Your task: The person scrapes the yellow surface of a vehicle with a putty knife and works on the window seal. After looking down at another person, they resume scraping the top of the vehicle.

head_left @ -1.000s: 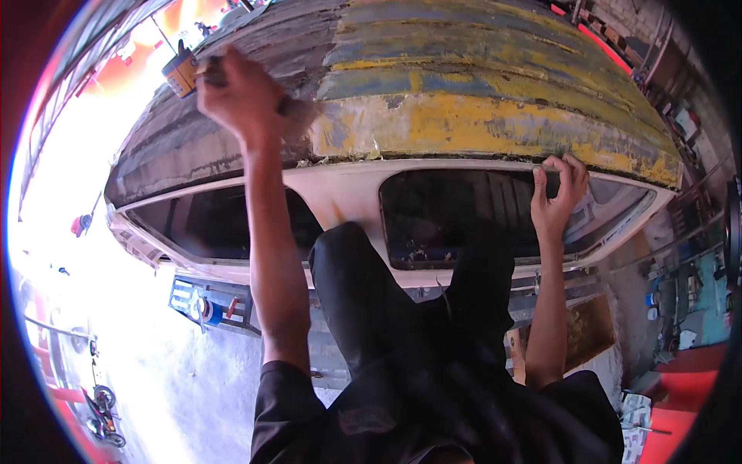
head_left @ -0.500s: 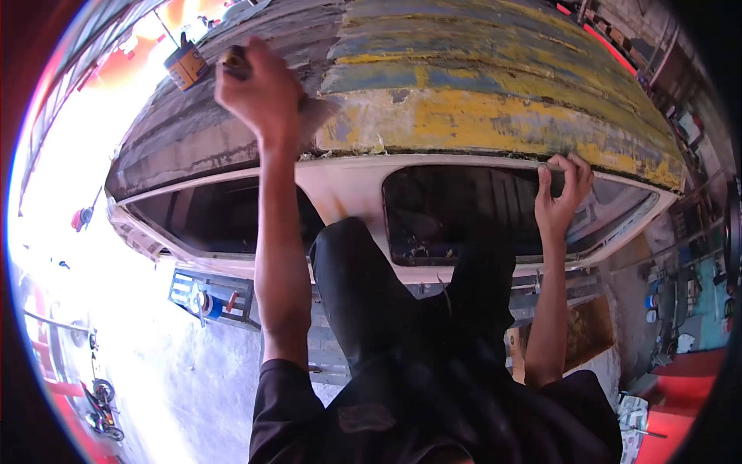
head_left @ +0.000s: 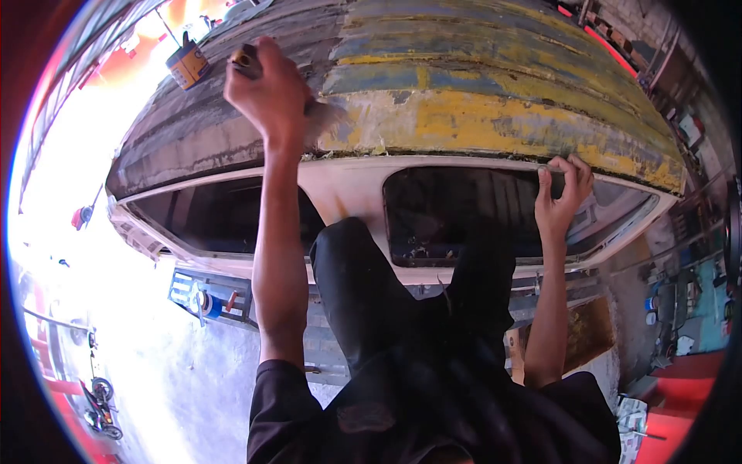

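My left hand (head_left: 270,97) is closed around the dark handle of a scraper (head_left: 328,120). Its broad blade, blurred, lies against the roof panel where bare grey meets worn yellow paint. At the right, my right hand (head_left: 566,185) has its fingers curled over the roof edge above a side window. The vehicle roof (head_left: 464,116) is ridged, dull grey on the left and patchy yellow and blue-grey on the right. Small pale flakes cling to the roof edge near the middle.
A blue and yellow tin (head_left: 187,65) stands on the roof at the far left. My knees rest near the dark side windows (head_left: 456,209). Below are a slatted bench (head_left: 325,352), a white and blue tub (head_left: 206,303) and an open cardboard box (head_left: 591,332).
My left hand and the scraper have shifted slightly to the right over the roof. My right hand stays at the roof edge.
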Action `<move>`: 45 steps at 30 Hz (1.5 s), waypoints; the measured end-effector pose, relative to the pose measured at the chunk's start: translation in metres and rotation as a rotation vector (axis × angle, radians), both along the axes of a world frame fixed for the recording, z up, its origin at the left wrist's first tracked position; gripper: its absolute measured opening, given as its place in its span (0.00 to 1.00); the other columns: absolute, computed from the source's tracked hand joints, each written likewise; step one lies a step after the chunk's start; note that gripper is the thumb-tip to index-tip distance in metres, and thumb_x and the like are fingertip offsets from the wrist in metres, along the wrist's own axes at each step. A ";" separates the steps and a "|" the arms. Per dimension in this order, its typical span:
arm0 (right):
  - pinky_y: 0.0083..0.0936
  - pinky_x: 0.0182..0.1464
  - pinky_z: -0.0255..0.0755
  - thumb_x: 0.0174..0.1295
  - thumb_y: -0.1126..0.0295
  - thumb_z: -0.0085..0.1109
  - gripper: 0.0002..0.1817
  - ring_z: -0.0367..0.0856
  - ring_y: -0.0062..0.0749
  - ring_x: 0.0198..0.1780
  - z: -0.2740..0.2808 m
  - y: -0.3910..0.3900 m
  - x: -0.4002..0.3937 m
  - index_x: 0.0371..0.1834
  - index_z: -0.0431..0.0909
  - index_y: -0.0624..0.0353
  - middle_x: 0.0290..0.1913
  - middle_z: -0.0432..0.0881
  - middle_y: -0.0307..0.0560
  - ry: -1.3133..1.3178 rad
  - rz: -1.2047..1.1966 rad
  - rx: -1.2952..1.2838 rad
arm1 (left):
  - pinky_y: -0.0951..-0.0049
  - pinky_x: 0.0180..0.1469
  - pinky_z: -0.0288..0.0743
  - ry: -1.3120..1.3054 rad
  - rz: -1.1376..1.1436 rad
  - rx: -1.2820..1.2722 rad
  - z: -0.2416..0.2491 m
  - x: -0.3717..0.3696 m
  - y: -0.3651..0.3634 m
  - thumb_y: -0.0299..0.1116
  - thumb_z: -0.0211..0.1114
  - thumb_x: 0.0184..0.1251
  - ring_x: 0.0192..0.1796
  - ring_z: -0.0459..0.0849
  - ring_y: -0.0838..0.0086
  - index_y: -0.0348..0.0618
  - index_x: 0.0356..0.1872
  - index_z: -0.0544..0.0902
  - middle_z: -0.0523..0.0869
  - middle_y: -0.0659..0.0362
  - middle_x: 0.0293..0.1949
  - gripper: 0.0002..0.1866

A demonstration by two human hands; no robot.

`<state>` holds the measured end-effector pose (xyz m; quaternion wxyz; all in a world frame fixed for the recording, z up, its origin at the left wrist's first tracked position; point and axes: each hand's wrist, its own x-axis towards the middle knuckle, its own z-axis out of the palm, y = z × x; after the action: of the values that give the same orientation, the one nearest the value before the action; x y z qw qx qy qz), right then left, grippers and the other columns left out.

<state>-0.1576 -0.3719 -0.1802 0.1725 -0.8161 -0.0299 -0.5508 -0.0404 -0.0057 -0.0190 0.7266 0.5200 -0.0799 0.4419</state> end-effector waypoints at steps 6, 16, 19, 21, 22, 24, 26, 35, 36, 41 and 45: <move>0.48 0.65 0.61 0.68 0.63 0.70 0.11 0.72 0.50 0.60 0.000 0.003 -0.004 0.47 0.81 0.54 0.53 0.77 0.46 0.013 0.006 0.006 | 0.73 0.11 0.64 0.019 -0.055 -0.040 0.001 0.007 0.013 0.32 0.63 0.74 0.13 0.73 0.79 0.40 0.24 0.73 0.76 0.61 0.16 0.16; 0.48 0.64 0.62 0.67 0.65 0.70 0.11 0.73 0.51 0.60 0.000 0.002 -0.002 0.47 0.81 0.56 0.52 0.77 0.46 0.000 0.012 0.001 | 0.72 0.14 0.69 -0.043 0.063 0.067 -0.005 0.025 0.016 0.34 0.64 0.72 0.15 0.75 0.77 0.38 0.24 0.76 0.80 0.59 0.18 0.15; 0.48 0.64 0.62 0.67 0.65 0.71 0.11 0.73 0.51 0.59 0.001 0.002 -0.003 0.47 0.81 0.56 0.51 0.78 0.46 0.001 0.011 -0.004 | 0.72 0.14 0.67 -0.013 0.056 0.008 0.006 0.019 0.022 0.33 0.63 0.72 0.14 0.75 0.78 0.38 0.25 0.77 0.80 0.59 0.17 0.14; 0.48 0.64 0.62 0.67 0.65 0.71 0.11 0.73 0.51 0.59 -0.001 0.003 -0.003 0.47 0.82 0.56 0.51 0.78 0.46 -0.002 0.021 0.014 | 0.73 0.13 0.66 -0.043 0.218 0.135 -0.003 0.028 0.014 0.32 0.62 0.72 0.14 0.74 0.78 0.39 0.25 0.77 0.80 0.60 0.16 0.14; 0.48 0.64 0.62 0.66 0.65 0.71 0.11 0.73 0.51 0.59 0.000 0.002 -0.002 0.47 0.82 0.56 0.51 0.78 0.46 -0.007 0.029 0.018 | 0.74 0.13 0.65 0.069 -0.022 0.017 -0.008 0.016 0.003 0.32 0.62 0.72 0.13 0.73 0.78 0.39 0.25 0.76 0.80 0.60 0.17 0.14; 0.48 0.64 0.62 0.66 0.65 0.71 0.11 0.73 0.51 0.59 0.002 0.002 -0.001 0.47 0.82 0.56 0.51 0.78 0.46 -0.009 0.022 0.008 | 0.74 0.13 0.65 -0.004 0.017 -0.006 -0.001 0.015 0.006 0.32 0.62 0.72 0.13 0.73 0.78 0.39 0.25 0.75 0.80 0.60 0.17 0.14; 0.48 0.63 0.62 0.66 0.65 0.71 0.11 0.73 0.51 0.59 0.003 0.002 -0.003 0.47 0.82 0.56 0.51 0.78 0.46 -0.002 0.007 -0.003 | 0.73 0.12 0.65 0.006 -0.091 -0.132 0.007 0.012 0.036 0.32 0.63 0.72 0.12 0.73 0.78 0.40 0.26 0.73 0.79 0.60 0.16 0.14; 0.48 0.64 0.62 0.67 0.65 0.71 0.11 0.73 0.50 0.59 0.002 0.002 -0.004 0.47 0.82 0.55 0.51 0.78 0.46 -0.002 0.012 -0.011 | 0.74 0.12 0.63 0.022 -0.079 -0.076 0.004 0.004 0.018 0.32 0.63 0.73 0.12 0.71 0.78 0.39 0.25 0.73 0.77 0.61 0.15 0.16; 0.48 0.64 0.62 0.67 0.65 0.71 0.11 0.73 0.50 0.59 0.000 0.001 -0.004 0.47 0.82 0.55 0.51 0.78 0.46 -0.005 0.013 -0.011 | 0.74 0.12 0.62 0.040 -0.063 -0.038 -0.005 0.005 0.002 0.32 0.64 0.73 0.12 0.71 0.78 0.39 0.25 0.73 0.77 0.61 0.16 0.16; 0.48 0.65 0.62 0.67 0.65 0.71 0.11 0.73 0.50 0.60 0.001 0.002 -0.004 0.47 0.82 0.55 0.52 0.78 0.47 0.015 0.006 0.003 | 0.75 0.15 0.65 -0.085 0.002 -0.004 -0.002 0.020 0.014 0.32 0.64 0.73 0.16 0.74 0.80 0.40 0.26 0.75 0.79 0.62 0.17 0.14; 0.48 0.64 0.62 0.68 0.64 0.70 0.11 0.73 0.51 0.60 0.001 0.001 -0.002 0.47 0.81 0.55 0.53 0.77 0.48 -0.003 0.011 -0.009 | 0.75 0.18 0.68 -0.042 0.042 0.056 -0.010 0.014 -0.001 0.30 0.64 0.74 0.18 0.76 0.81 0.41 0.26 0.77 0.80 0.63 0.18 0.13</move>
<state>-0.1598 -0.3711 -0.1788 0.1717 -0.8159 -0.0374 -0.5508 -0.0269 -0.0062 -0.0290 0.7004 0.5324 -0.0968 0.4655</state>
